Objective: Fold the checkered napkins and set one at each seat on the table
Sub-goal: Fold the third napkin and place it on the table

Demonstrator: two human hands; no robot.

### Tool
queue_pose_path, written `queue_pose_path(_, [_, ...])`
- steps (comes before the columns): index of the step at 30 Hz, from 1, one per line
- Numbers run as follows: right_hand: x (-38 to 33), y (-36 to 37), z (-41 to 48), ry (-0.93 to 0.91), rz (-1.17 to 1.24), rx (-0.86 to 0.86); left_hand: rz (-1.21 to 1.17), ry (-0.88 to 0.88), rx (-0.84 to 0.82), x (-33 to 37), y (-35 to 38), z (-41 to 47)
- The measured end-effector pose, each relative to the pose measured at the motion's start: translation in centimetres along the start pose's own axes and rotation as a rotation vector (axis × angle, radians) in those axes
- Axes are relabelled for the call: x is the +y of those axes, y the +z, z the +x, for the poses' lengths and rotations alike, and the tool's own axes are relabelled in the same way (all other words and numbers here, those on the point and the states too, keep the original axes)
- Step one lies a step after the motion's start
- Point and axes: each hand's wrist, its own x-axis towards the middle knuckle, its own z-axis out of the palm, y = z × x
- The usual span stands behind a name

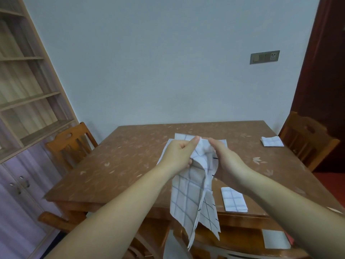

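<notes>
A white checkered napkin [188,199] hangs unfolded in the air above the table's near side. My left hand [177,156] pinches its top edge between thumb and fingers. My right hand [226,161] grips the same top edge just to the right. Behind my hands, more checkered napkins [182,137] lie flat near the middle of the brown table [115,165]. One folded napkin [234,201] lies at the near right seat. Another folded napkin [272,142] lies at the far right edge by a chair.
A wooden chair [71,144] stands at the table's left side and another chair [308,139] at the right. A tall shelf unit [26,94] fills the left wall. A white sheet [276,239] lies on a lower surface at bottom right.
</notes>
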Motion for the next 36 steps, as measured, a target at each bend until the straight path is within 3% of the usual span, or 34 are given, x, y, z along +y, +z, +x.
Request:
queue_pose_path(5, [-0.5,-1.5,0.1,-0.010,0.100,-0.058,-0.133,-0.037,-0.006,0.1,-0.5,-0.1])
queue_pose_path(11, [-1.7,-2.5,0.2,-0.011,-0.010,-0.179,-0.169,-0.129,-0.015,0.2,-0.8,0.4])
queue_pose_path(15, [-2.7,-2.5,-0.5,-0.163,-0.396,-0.123,-0.223,-0.192,-0.035,0.7,-1.5,0.7])
queue_pose_path(19, [-3.2,-2.4,-0.4,-0.385,-0.800,0.078,-0.380,-0.248,-0.120,1.4,-1.7,0.3])
queue_pose_path(24, [-4.0,-2.8,-0.2,-0.470,-1.081,0.220,-0.552,-0.252,-0.228,1.9,-1.5,-0.2])
queue_pose_path(30, [-5.1,-3.6,0.1,-0.403,-1.078,0.220,-0.453,-0.104,-0.309,2.6,-1.3,-1.6])
queue_pose_path(36, [-5.8,-3.9,-0.2,-0.348,-0.952,0.165,-0.248,-0.026,-0.215,2.5,-1.1,-1.8])
